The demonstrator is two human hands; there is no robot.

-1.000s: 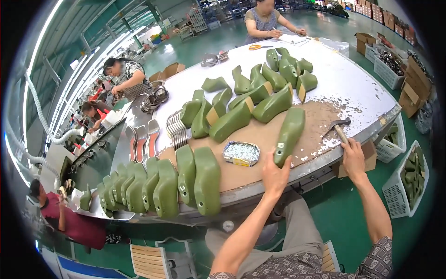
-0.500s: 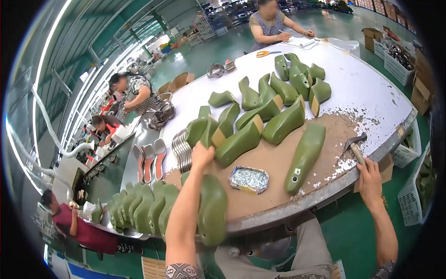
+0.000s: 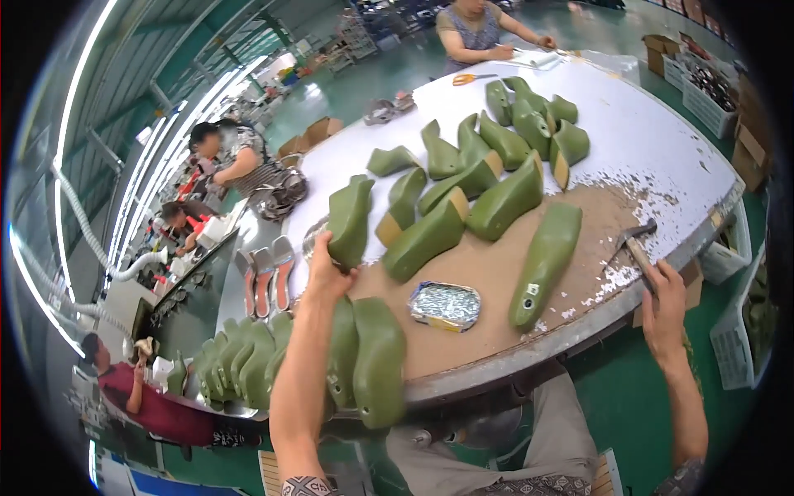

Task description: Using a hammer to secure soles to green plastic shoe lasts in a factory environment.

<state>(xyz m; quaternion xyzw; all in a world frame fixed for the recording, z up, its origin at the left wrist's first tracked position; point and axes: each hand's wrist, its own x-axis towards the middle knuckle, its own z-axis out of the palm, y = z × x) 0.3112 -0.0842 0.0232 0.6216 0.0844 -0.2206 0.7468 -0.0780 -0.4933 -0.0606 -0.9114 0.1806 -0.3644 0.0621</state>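
My left hand [image 3: 329, 274] is closed around the lower end of a green shoe last [image 3: 351, 217], which stands tilted over the left part of the table. At the near right edge, my right hand [image 3: 664, 310] has its fingers around the handle of a hammer [image 3: 635, 240], whose head rests on the worn tabletop. Between my hands lie a single green last [image 3: 546, 264] and a small box of tacks or nails [image 3: 445, 306]. More green lasts with tan ends [image 3: 428, 238] lie loosely across the middle. Several upright lasts [image 3: 379, 360] line the near left edge, partly behind my left forearm.
Insoles with red patches [image 3: 283, 273] lie at the left, beside a bundle of straps [image 3: 284, 194]. Orange scissors [image 3: 474, 79] lie far back, near a person [image 3: 471, 41] writing on paper. Other people work at the left. White crates [image 3: 732, 351] stand right of the table [image 3: 662, 132].
My left hand has lifted a last from the group and drawn it left, turning it more upright. My right hand stays at the hammer handle, and the view has shifted slightly.
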